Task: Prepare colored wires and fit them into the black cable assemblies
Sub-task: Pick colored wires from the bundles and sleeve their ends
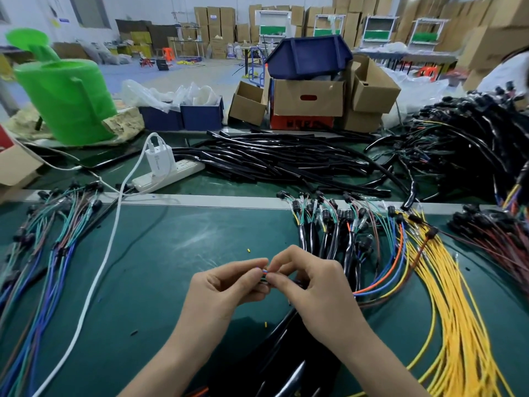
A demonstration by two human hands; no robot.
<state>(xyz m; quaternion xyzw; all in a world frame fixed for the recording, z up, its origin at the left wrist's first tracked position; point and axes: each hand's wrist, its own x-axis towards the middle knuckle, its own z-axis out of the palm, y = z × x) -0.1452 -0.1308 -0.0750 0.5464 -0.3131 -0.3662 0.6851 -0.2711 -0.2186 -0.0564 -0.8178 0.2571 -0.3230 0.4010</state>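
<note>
Both your hands, left [226, 285] and right [312, 285], pinch thin blue, red and green wire ends [264, 273] between them; loosen your fingertips and the ends could splay or slip.

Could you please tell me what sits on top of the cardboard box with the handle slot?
A dark blue plastic bin rests on the cardboard box, covering most of its open top. What the box holds is largely hidden beneath it.

Between the fingers [252, 267] the colored wire ends [264, 272] lie mostly hidden; nearer than the fingers, black cables [282, 365] leave the bottom edge.
</note>
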